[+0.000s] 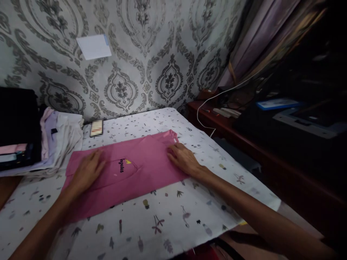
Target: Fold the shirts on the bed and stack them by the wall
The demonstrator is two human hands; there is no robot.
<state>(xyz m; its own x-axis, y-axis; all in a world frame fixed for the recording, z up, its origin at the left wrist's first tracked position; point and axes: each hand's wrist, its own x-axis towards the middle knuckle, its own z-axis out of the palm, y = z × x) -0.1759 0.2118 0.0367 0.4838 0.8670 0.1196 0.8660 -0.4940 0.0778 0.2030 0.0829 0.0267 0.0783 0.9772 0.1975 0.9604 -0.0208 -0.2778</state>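
A pink garment (151, 159) with dark lettering and a small yellow mark lies folded into a long shape on the patterned white cloth (151, 224). Over its left part rests my left hand (88, 171), slightly blurred, fingers apart and nothing gripped. My right hand (184, 158) lies on the garment's right end with its fingers spread, just below a crumpled corner. Both palms face down.
Stacked folded clothes (63, 137), white, lilac and black, stand at the left. Near the wall is a small card-like item (96, 128), pixelated. A white cable (199, 112) hangs by the dark red furniture (225, 124) on the right. Paper (94, 47) is on the wall.
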